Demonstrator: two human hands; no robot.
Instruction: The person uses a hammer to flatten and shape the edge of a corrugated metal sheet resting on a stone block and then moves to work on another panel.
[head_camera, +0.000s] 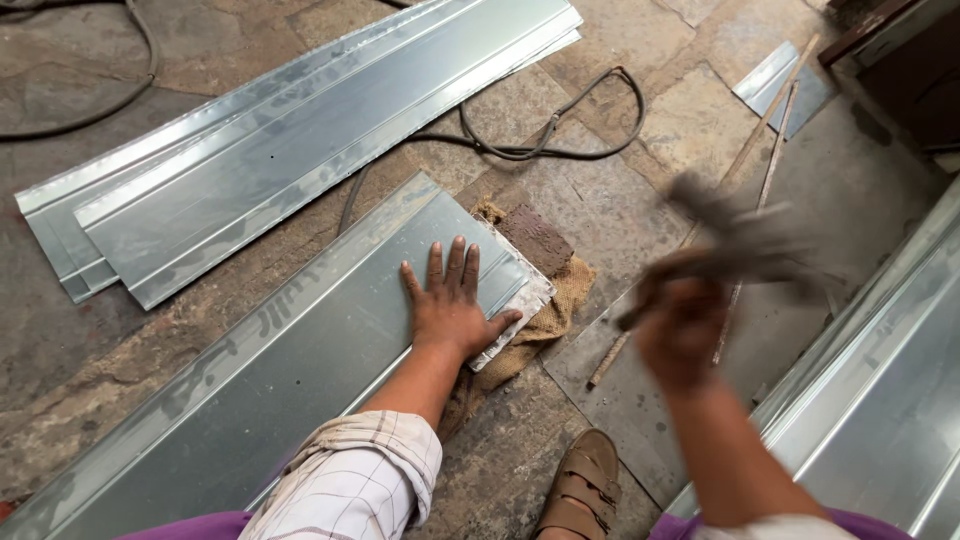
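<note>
Item: long grey galvanised sheet-metal panel with folded ribs (290, 370), lying flat on the stone floor and running from the lower left up to the centre, its upper end resting over a dark rusty metal block (537, 238) set on a scrap of brown burlap sacking (545, 325). Surface dull silver, lightly scuffed, the end edge brighter and seemingly dented. Left hand (452, 300): fingers spread wide and pressed flat on the panel near that end, gripping nothing, thumb at the bright edge. Right hand (680, 325): raised above the floor to the right of the panel, fingers wrapped closed around the handle of a blurred hammer (735, 240); motion blur hides the head's exact shape. Handling note, as a judgement: the panel end should sit squarely over the block, the bracing palm kept firm, with the thumb clear of where the hammer would land, and blows kept light so the edge is dressed without buckling the sheet. Adjacent: stack of similar silver ribbed panels (300, 130) at upper left, another panel (880, 400) at right, black cable (560, 130) looped on the floor, brown sandal (585, 485) below.
</note>
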